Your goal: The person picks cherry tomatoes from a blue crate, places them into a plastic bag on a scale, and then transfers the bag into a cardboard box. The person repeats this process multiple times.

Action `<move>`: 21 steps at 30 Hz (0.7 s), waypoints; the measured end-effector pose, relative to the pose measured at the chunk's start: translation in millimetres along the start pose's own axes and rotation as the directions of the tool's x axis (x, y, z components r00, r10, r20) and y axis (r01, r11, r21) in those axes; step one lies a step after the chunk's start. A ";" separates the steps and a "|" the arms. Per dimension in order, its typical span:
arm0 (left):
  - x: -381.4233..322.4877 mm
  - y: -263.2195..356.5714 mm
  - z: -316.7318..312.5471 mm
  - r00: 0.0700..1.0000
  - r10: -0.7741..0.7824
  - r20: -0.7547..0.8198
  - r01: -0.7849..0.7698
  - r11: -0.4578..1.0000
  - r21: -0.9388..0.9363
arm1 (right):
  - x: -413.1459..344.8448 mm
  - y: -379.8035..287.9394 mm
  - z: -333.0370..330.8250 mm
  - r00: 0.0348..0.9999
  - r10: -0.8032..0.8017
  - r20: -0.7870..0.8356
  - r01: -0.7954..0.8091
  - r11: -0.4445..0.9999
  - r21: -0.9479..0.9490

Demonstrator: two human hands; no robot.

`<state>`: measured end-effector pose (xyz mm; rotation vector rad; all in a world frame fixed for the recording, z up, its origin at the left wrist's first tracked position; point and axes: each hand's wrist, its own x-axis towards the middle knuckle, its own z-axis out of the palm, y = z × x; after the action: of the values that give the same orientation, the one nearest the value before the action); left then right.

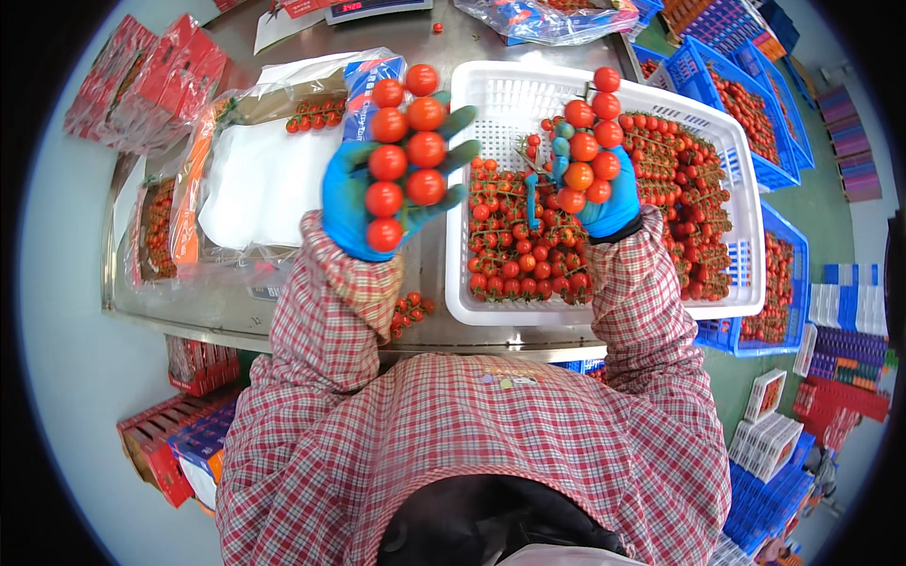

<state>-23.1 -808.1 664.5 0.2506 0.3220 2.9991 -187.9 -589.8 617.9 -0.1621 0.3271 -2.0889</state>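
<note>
My left hand (347, 184), in a blue glove, is palm up with its fingers spread. A vine of red cherry tomatoes (388, 163) lies along the palm in two rows. My right hand (614, 198), also gloved, holds another vine of cherry tomatoes (584, 147) above a white plastic basket (459, 283). Beside its fingers is a small blue-handled tool (531, 201); whether the hand grips it, I cannot tell. Many tomato vines (524, 247) fill much of the basket. Left of my left hand stands an open carton (190, 212) with white lining paper (265, 187) and one tomato vine (315, 117) inside.
A small tomato vine (410, 313) lies on the metal table (425, 269) near its front edge. A scale (379, 8) stands at the back. Red wrapped boxes (152, 85) are at the far left. Blue crates of tomatoes (786, 283) stand to the right.
</note>
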 end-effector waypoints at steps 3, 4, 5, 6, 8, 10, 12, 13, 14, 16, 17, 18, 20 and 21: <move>-35.4 36.7 -14.6 0.999 0.037 -0.004 -0.036 0.999 0.032 | 6.3 28.4 19.3 1.000 -0.008 0.020 0.009 0.999 -0.041; -49.9 54.5 -22.8 0.993 0.091 -0.069 -0.084 0.991 0.101 | 9.5 37.5 27.5 0.999 -0.015 0.036 0.018 0.996 -0.085; -64.3 73.4 -32.9 0.984 0.134 -0.119 -0.117 0.983 0.140 | 13.5 47.6 35.5 0.998 -0.015 0.062 0.022 0.993 -0.119; -79.1 93.6 -45.0 0.972 0.159 -0.175 -0.128 0.976 0.176 | 18.9 55.4 44.4 0.996 0.001 0.088 0.017 0.980 -0.198; -99.6 133.9 -77.1 0.938 0.239 -0.251 -0.166 0.945 0.281 | 30.7 76.0 60.6 0.997 0.076 0.034 -0.068 0.977 -0.204; -99.7 171.4 -118.7 0.817 0.399 -0.416 -0.201 0.874 0.443 | 42.2 100.3 74.3 0.992 0.120 0.049 -0.111 0.981 -0.159; -86.7 205.5 -159.1 0.822 0.395 -0.410 -0.247 0.896 0.369 | 53.9 124.5 85.4 0.981 0.172 0.091 -0.156 0.975 -0.159; -81.3 219.9 -172.7 0.834 0.397 -0.384 -0.279 0.903 0.327 | 58.6 135.0 90.3 0.967 0.202 0.156 -0.186 0.976 -0.115; -71.8 227.8 -182.5 0.614 0.516 -0.598 -0.347 0.856 0.383 | 62.3 144.4 95.6 0.967 0.215 0.138 -0.201 0.973 -0.112; -65.4 232.5 -178.3 0.314 0.568 -0.760 -0.284 0.820 0.496 | 67.4 159.2 105.5 0.978 0.193 0.082 -0.176 0.968 -0.178; -65.7 224.5 -168.4 0.300 0.560 -0.772 -0.179 0.828 0.531 | 71.0 166.0 110.1 0.963 0.219 0.158 -0.203 0.973 -0.111; -69.6 219.6 -149.0 0.284 0.554 -0.782 -0.070 0.826 0.560 | 72.0 171.9 114.2 0.982 0.184 0.033 -0.172 0.960 -0.221; -80.5 173.4 -106.9 0.511 0.623 -0.592 -0.217 0.760 0.613 | 77.8 184.5 121.0 0.980 0.088 -0.177 -0.138 0.947 -0.290; -89.0 155.4 -85.8 0.745 0.512 -0.428 -0.217 0.793 0.570 | 80.1 191.3 123.3 0.974 0.068 -0.217 -0.132 0.946 -0.295</move>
<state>34.1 -987.9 602.5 -0.6531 1.2433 3.2553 -41.4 -772.0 677.5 -0.1126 0.7731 -1.9453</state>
